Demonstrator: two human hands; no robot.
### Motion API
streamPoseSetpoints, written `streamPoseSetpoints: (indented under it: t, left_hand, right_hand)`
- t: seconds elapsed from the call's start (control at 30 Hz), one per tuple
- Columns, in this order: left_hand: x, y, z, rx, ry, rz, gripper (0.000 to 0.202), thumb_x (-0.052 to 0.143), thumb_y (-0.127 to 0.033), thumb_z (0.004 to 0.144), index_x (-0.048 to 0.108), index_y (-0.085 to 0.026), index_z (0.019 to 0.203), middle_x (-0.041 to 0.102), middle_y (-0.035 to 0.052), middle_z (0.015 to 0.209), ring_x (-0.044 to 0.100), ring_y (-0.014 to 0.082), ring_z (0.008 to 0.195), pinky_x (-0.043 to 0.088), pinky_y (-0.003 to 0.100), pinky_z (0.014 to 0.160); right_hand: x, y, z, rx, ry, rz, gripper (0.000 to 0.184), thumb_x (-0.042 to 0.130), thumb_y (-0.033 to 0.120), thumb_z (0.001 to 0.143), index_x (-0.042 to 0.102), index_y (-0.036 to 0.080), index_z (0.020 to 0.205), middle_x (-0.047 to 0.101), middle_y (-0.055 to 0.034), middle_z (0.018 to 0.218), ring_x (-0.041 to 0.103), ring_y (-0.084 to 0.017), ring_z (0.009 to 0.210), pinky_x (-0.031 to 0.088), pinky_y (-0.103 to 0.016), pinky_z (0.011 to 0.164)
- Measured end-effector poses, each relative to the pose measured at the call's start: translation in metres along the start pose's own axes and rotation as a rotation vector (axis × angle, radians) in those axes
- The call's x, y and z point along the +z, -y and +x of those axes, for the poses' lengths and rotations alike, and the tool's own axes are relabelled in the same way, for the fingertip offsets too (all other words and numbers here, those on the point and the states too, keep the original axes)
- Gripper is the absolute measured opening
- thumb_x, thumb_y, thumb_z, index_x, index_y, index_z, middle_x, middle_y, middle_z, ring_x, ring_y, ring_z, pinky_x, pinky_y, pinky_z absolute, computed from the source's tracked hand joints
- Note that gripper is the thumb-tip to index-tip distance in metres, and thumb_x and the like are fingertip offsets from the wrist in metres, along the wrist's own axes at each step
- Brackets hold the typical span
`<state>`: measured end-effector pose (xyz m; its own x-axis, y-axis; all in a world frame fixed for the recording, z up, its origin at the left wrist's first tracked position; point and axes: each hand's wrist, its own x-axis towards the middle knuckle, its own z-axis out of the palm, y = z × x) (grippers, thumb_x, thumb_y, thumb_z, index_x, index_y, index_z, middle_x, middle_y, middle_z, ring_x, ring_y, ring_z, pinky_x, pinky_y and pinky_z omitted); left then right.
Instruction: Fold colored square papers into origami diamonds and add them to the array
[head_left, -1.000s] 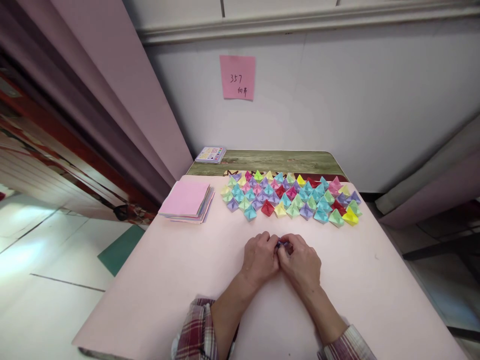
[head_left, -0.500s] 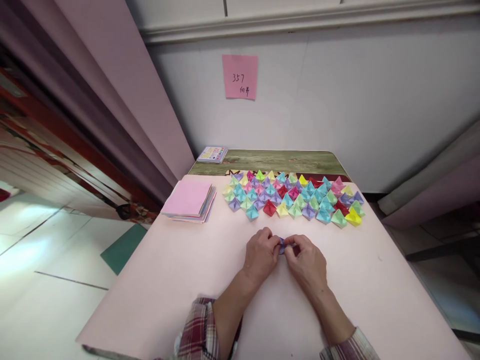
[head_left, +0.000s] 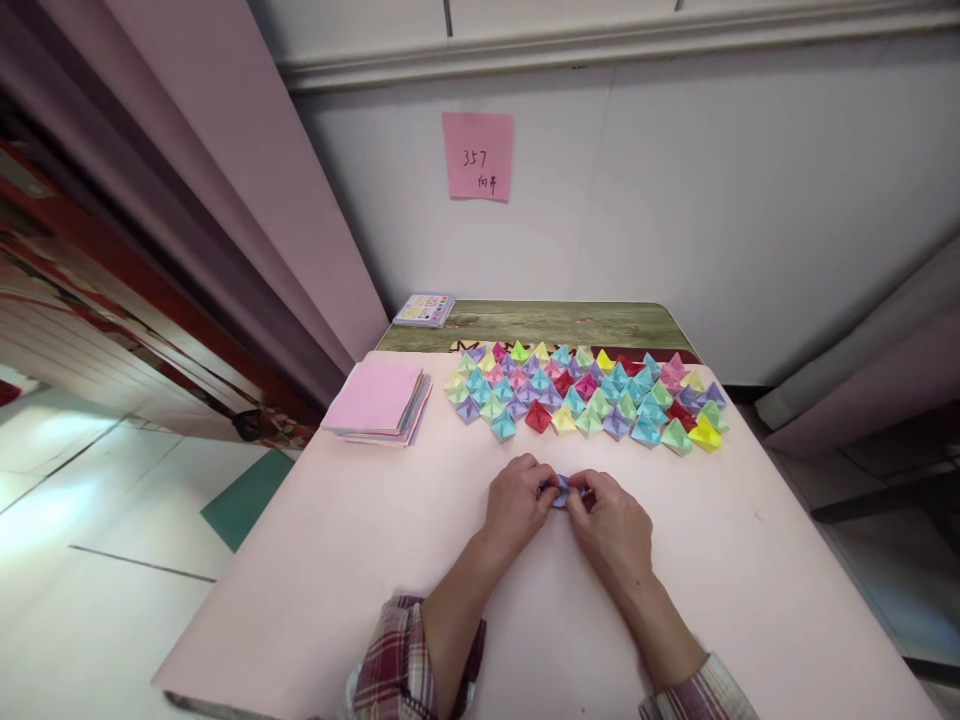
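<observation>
Between my two hands is a small folded piece of blue-purple origami paper (head_left: 562, 491), mostly covered by fingertips. My left hand (head_left: 519, 500) pinches its left side with thumb and forefinger. On the other side, my right hand (head_left: 611, 515) pinches the right edge, fingers curled. Both hands rest low over the pale pink tabletop (head_left: 315, 590). Just beyond them, several rows of small folded paper boats (head_left: 585, 395) in many colours stand close together. A stack of square origami paper (head_left: 379, 398), pink sheet on top, lies to the left.
Behind the boats is a wood-patterned strip (head_left: 555, 320) with a small packet of paper (head_left: 424, 309) on its left. A pink note (head_left: 478, 156) is stuck on the wall. Purple curtain (head_left: 300, 180) hangs at left; a green sheet (head_left: 246, 498) lies on the floor.
My left hand has shifted slightly left and its fingers have changed their grip on the purple paper. My right hand stays nearly in place. The view has moved slightly.
</observation>
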<state>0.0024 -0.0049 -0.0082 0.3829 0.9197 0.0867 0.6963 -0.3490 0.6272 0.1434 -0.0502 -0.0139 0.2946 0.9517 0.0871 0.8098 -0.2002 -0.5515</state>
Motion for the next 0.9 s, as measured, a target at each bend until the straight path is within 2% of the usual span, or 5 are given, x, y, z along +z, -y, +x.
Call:
streamPoseSetpoints:
  t: [0.27, 0.37, 0.57, 0.8, 0.9]
  left_hand:
    - [0.002, -0.001, -0.001, 0.012, -0.026, -0.005, 0.009, 0.061, -0.017, 0.082, 0.068, -0.023, 0.082, 0.060, 0.0003, 0.083, 0.056, 0.0159, 0.084, 0.041, 0.025, 0.072]
    - [0.000, 0.001, -0.002, 0.008, -0.033, -0.052, 0.010, 0.061, -0.017, 0.082, 0.068, -0.023, 0.083, 0.060, 0.0002, 0.084, 0.056, 0.0155, 0.085, 0.042, 0.025, 0.072]
    - [-0.009, 0.007, 0.000, -0.007, -0.027, -0.138, 0.014, 0.058, -0.016, 0.082, 0.070, -0.023, 0.083, 0.061, 0.0009, 0.087, 0.057, 0.0155, 0.085, 0.044, 0.026, 0.073]
    - [-0.010, 0.007, 0.000, 0.010, -0.012, -0.157, 0.017, 0.058, -0.013, 0.081, 0.071, -0.024, 0.085, 0.060, 0.0005, 0.087, 0.057, 0.0149, 0.084, 0.045, 0.025, 0.073]
    - [-0.010, 0.006, 0.001, 0.019, -0.068, -0.243, 0.017, 0.062, -0.017, 0.080, 0.070, -0.023, 0.094, 0.059, 0.0016, 0.097, 0.056, 0.0128, 0.078, 0.047, 0.025, 0.072]
  right_hand:
    - [-0.002, 0.003, 0.000, -0.027, 0.014, 0.011, 0.012, 0.056, 0.028, 0.084, 0.067, 0.025, 0.084, 0.068, 0.0018, 0.082, 0.061, -0.014, 0.066, 0.031, -0.024, 0.055]
    - [-0.007, -0.001, 0.002, -0.113, 0.031, 0.067, 0.014, 0.055, 0.031, 0.085, 0.068, 0.025, 0.088, 0.068, 0.0014, 0.085, 0.062, -0.014, 0.069, 0.038, -0.024, 0.060]
    - [-0.019, -0.015, 0.010, -0.377, 0.129, 0.175, 0.027, 0.051, 0.016, 0.081, 0.068, 0.026, 0.100, 0.069, 0.0001, 0.093, 0.063, -0.014, 0.073, 0.045, -0.025, 0.071]
    - [-0.015, -0.017, 0.010, -0.454, 0.146, 0.183, 0.019, 0.051, 0.016, 0.085, 0.067, 0.024, 0.091, 0.067, 0.0003, 0.084, 0.062, -0.013, 0.071, 0.044, -0.022, 0.066]
    - [-0.014, -0.015, 0.009, -0.452, 0.137, 0.179, 0.018, 0.050, 0.018, 0.086, 0.067, 0.023, 0.089, 0.067, -0.0005, 0.083, 0.063, -0.013, 0.070, 0.044, -0.022, 0.065]
